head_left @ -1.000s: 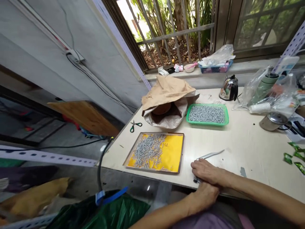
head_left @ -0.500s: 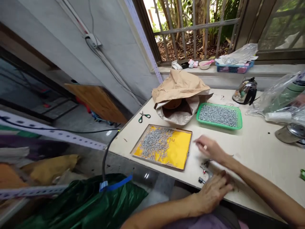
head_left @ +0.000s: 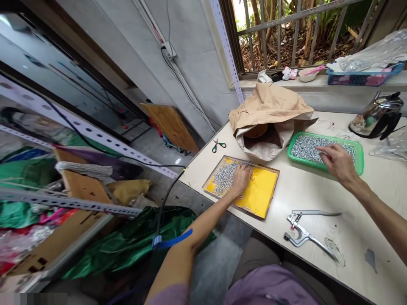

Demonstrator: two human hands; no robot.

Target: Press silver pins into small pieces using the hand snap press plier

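Observation:
My left hand [head_left: 242, 180] reaches into the shallow tray with a yellow bottom [head_left: 262, 192], its fingers bent down together onto a heap of small silver metal pins [head_left: 223, 178]. What its fingertips hold, if anything, is hidden. Over the green plastic tray [head_left: 358, 163], full of similar silver pins [head_left: 305, 148], my right hand [head_left: 341, 163] has thumb and index finger drawn close together at the pins. Whether a pin is between them is too small to tell. Locking pliers [head_left: 305, 235] with a curved jaw lie on the table in front, apart from both hands.
Behind the trays stands an open brown paper bag [head_left: 270, 110]. Green-handled scissors [head_left: 218, 146] lie near the table's left edge, and a metal kettle [head_left: 377, 114] stands at the back right. A black cable [head_left: 162, 203] hangs beside the left corner.
My left hand has left the front edge and gone into the yellow tray. My right hand has moved to the green tray. The pliers now lie uncovered, and the view has shifted left.

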